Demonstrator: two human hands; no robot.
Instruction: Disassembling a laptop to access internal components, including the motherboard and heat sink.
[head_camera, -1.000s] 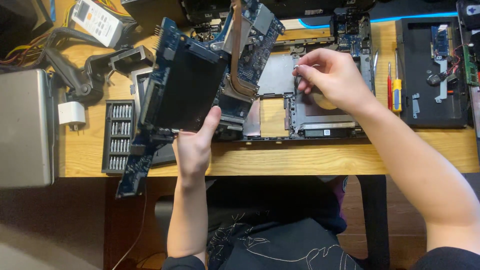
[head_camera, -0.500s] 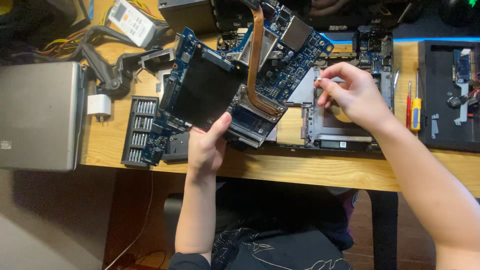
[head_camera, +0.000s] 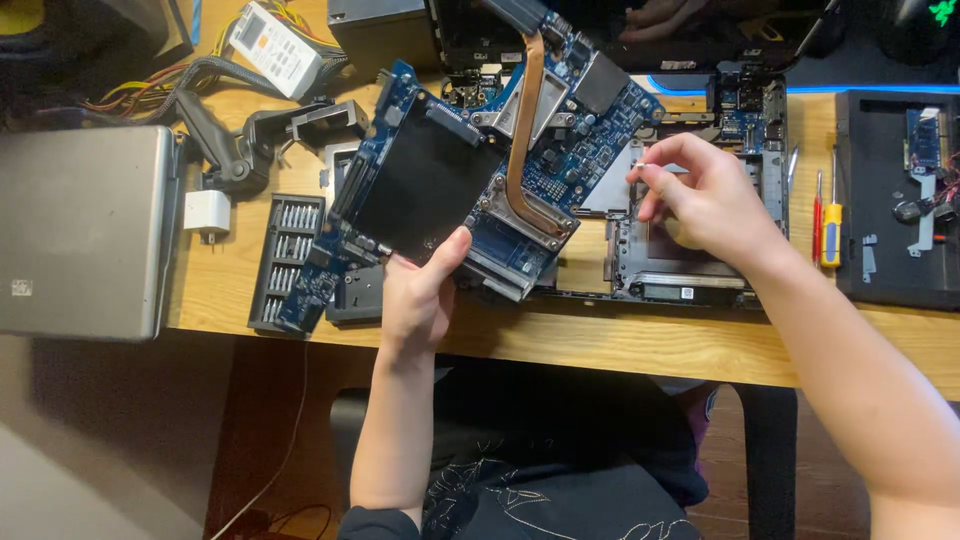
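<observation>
**Board lifted out, small part pinched, case lying open**

I see the left hand (head_camera: 418, 300) in the middle of the frame. Its fingers are pressed on the lower edge of a big blue circuit board (head_camera: 480, 170), thumb on top, and they hold it tilted up above the table (head_camera: 640, 340). A copper pipe (head_camera: 522, 130) runs across the board, and a flat black square (head_camera: 425, 185) covers its left part.

The right hand (head_camera: 710, 200) is right of the middle. Its fingers are pinched together around something tiny and pale near the board's right edge. It is too small for me to tell what it is.

Under the right hand lies the open laptop case (head_camera: 680, 265), a grey metal shell with an empty spot showing. So I think the board is already out of the case, and most of the taking apart is done.

A tray of screwdriver bits (head_camera: 285, 260) sits at the left. A yellow screwdriver (head_camera: 830, 235) and a red one lie at the right. A closed silver laptop (head_camera: 85, 230) rests at the far left. Other small parts lie at the top of the table, not put away.
</observation>
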